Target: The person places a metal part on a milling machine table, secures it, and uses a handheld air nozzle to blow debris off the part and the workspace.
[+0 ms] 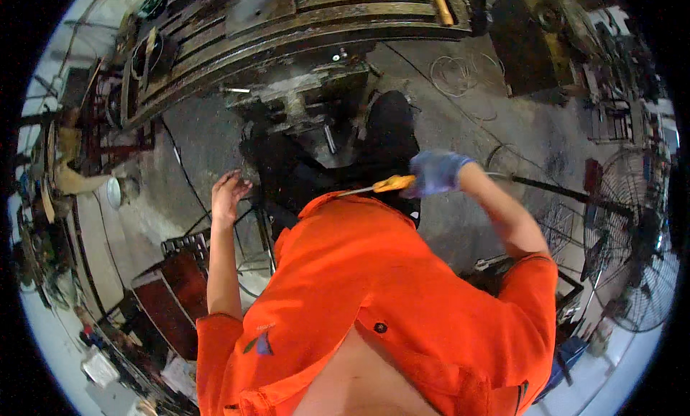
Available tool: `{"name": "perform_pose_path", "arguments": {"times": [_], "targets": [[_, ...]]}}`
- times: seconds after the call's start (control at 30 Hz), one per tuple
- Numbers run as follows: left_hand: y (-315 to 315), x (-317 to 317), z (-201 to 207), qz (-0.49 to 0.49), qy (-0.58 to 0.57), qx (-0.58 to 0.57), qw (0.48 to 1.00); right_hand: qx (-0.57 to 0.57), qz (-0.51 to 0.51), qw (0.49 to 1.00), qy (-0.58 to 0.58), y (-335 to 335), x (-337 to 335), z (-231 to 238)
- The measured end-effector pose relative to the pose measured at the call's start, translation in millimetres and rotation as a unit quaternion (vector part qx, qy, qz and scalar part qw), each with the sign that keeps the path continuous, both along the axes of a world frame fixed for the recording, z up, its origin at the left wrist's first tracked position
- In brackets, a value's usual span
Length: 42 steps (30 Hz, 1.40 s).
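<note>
My right hand [437, 173], in a bluish-grey glove, is closed round a yellow air blow gun [394, 184]. Its thin metal nozzle points left, just in front of the hem of my orange shirt [374, 258]. A dark hose [550, 189] runs off to the right from behind my right wrist; its join to the gun is hidden. Bare and holding nothing, my left hand [231, 194] hangs in the air to the left of my dark-trousered legs [298, 161], fingers loosely bent and apart.
Ahead stands a long slotted metal machine table [338, 29], with a vise-like metal block [295, 99] below its near edge. A coiled pale hose [454, 76] lies on the floor at right. A fan [643, 290] stands far right, and a dark red cabinet [172, 294] is at left.
</note>
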<state>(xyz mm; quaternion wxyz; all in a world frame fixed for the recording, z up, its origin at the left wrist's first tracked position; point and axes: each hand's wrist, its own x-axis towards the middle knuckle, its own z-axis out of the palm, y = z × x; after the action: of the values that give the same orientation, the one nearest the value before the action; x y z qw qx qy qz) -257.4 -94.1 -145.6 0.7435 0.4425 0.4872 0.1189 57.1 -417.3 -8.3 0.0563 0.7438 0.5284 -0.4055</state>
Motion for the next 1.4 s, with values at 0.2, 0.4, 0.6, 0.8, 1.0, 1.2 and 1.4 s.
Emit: {"name": "perform_pose_path", "arguments": {"times": [0.2,0.4,0.6,0.8,1.0,1.2,1.4], "targets": [[-2.9,-22.8,-15.1,0.015,-0.005,-0.006,1.0,-0.022,-0.032,0.999,-0.023,89.3,-47.0,-43.0],[-8.7,-56.1,-27.5,0.062,0.068,0.007,0.996,-0.077,0.088,0.992,0.055,73.0,-31.8,-31.2],[-17.7,-84.4,-59.7,0.085,0.074,-0.013,0.994,-0.186,-0.039,0.981,-0.03,-0.7,49.7,-14.4],[-10.3,-65.3,-56.9,0.032,0.06,0.007,0.998,-0.307,-0.08,0.946,-0.072,-9.9,56.8,21.8],[-6.7,-58.1,-48.9,0.008,0.052,0.019,0.998,-0.191,-0.091,0.972,-0.101,-23.3,72.9,-15.5],[-10.1,-75.2,-47.3,0.036,0.076,0.015,0.996,-0.239,-0.081,0.968,0.003,-33.7,65.4,-8.0],[-19.7,-71.4,-42.2,0.043,0.12,0.003,0.992,-0.318,-0.06,0.946,-0.036,-68.8,78.4,-4.0]]}}
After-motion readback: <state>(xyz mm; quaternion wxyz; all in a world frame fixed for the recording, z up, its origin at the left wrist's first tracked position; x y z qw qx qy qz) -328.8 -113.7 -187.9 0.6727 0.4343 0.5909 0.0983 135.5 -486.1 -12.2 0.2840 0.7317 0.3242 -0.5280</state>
